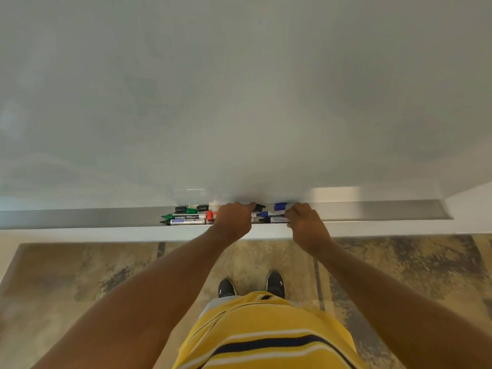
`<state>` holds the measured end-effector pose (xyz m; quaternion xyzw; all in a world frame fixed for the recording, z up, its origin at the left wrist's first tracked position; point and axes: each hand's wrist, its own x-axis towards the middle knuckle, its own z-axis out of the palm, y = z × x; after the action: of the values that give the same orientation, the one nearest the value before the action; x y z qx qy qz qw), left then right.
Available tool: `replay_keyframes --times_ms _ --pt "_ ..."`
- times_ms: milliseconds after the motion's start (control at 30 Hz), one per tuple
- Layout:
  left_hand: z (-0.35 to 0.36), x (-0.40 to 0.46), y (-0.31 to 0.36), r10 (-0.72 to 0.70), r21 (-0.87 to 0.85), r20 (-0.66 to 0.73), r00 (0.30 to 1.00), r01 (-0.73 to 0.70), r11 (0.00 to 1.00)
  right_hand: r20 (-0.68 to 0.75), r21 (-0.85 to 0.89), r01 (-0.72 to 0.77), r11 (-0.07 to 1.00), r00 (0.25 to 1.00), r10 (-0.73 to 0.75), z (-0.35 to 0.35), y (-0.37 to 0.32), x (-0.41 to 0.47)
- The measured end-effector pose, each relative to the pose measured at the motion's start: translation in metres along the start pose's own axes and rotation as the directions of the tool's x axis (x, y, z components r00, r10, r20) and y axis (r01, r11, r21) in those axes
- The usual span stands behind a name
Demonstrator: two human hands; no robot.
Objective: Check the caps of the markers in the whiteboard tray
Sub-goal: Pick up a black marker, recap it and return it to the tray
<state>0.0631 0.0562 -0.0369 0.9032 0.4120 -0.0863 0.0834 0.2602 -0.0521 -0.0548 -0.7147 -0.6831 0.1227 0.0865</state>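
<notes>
The metal whiteboard tray (pixel 372 210) runs along the foot of the whiteboard. My left hand (pixel 233 221) pinches a loose black cap (pixel 258 207) at its fingertips. My right hand (pixel 306 223) is closed around the rear end of an uncapped black-tipped marker (pixel 274 220), which lies at the tray's front edge. An uncapped blue marker (pixel 269 214) lies just behind it, and a blue cap (pixel 280 206) lies by the board. To the left lie an uncapped green marker (pixel 186 216) and an uncapped black marker (pixel 187 221).
Loose caps sit left of my hands: two black caps (pixel 180 209) (pixel 202 208), a green cap (pixel 191 210) and a red cap (pixel 209 215). The whiteboard (pixel 239 102) fills the upper view. Below are a patterned floor (pixel 106 267) and my shoes (pixel 226 287).
</notes>
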Motion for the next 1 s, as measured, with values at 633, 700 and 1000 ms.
replay_keyframes --times_ms 633,700,1000 --pt "-0.003 0.028 0.012 0.115 0.12 0.082 0.99 -0.125 0.985 -0.186 0.204 -0.159 0.966 0.963 0.198 -0.024 0.028 -0.029" --pt "-0.005 0.026 0.014 0.128 0.12 0.075 0.989 -0.137 0.983 -0.18 0.219 -0.166 0.961 0.962 0.207 -0.024 0.027 -0.029" --pt "-0.003 0.016 0.008 0.218 0.202 0.025 0.976 -0.219 0.955 -0.203 0.269 -0.188 0.944 0.948 0.247 -0.032 0.024 -0.026"
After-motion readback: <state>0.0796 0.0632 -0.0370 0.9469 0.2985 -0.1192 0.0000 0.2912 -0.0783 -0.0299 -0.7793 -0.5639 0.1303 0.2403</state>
